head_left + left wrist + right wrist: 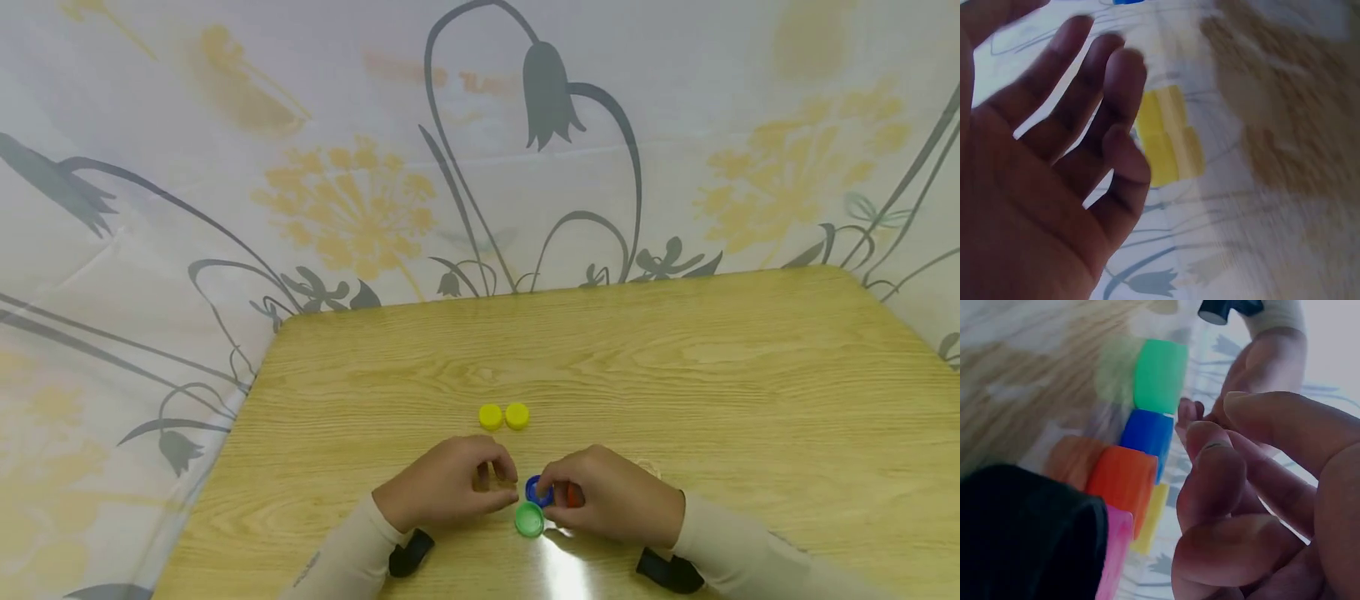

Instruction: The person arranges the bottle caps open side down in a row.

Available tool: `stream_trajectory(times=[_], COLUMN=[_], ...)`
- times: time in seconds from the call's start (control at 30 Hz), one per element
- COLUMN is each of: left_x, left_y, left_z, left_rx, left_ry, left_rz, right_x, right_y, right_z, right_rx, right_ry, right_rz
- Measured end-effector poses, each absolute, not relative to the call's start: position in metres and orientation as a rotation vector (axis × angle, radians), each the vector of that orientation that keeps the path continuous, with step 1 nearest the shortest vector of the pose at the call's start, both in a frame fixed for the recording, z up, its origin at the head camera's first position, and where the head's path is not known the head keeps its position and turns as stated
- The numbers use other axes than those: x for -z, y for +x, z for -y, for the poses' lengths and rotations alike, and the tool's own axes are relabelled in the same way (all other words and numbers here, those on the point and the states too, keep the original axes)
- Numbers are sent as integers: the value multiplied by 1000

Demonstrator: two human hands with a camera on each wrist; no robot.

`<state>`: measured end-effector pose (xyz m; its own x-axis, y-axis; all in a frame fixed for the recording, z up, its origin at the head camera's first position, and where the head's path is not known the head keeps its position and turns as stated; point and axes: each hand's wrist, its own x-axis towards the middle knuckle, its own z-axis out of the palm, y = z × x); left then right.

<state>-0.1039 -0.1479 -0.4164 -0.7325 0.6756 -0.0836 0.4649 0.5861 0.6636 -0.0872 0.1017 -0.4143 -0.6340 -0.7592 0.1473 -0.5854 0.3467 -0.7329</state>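
Note:
My right hand (pixel 611 496) hovers over the caps, its fingertips close above a blue bottle cap (pixel 538 492). In the right wrist view its fingers (pixel 1210 481) are loosely bent, thumb and forefinger apart with nothing between. A green cap (pixel 529 519) touches the blue one on its near side. An orange cap (pixel 1124 487) sits beyond the blue one, mostly hidden behind the right hand in the head view; past it shows a pink cap (pixel 1115 550). My left hand (pixel 461 483), fingers loosely curved and holding nothing, is just left of the blue and green caps.
Two yellow caps (pixel 491 417) stand side by side farther back on the wooden table (pixel 360 375). A pale curved thing (pixel 648 468) shows behind the right wrist. A flower-print curtain (pixel 480 167) hangs along the table's back edge. A dark rounded object (pixel 1029 531) fills the right wrist view's lower left.

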Motion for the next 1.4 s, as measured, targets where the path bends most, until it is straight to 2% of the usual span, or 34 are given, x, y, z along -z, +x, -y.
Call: stream_trajectory(times=[0.37, 1.4], left_x=[421, 424], left_y=[-103, -99], left_z=[145, 143], left_rx=[-831, -812], left_ry=[995, 1001], left_rz=[-2383, -2416], right_x=[417, 428], right_y=[-81, -79], right_z=[-103, -94], right_rx=[1014, 852], right_ry=[-1133, -1203], right_rz=[-2424, -2547])
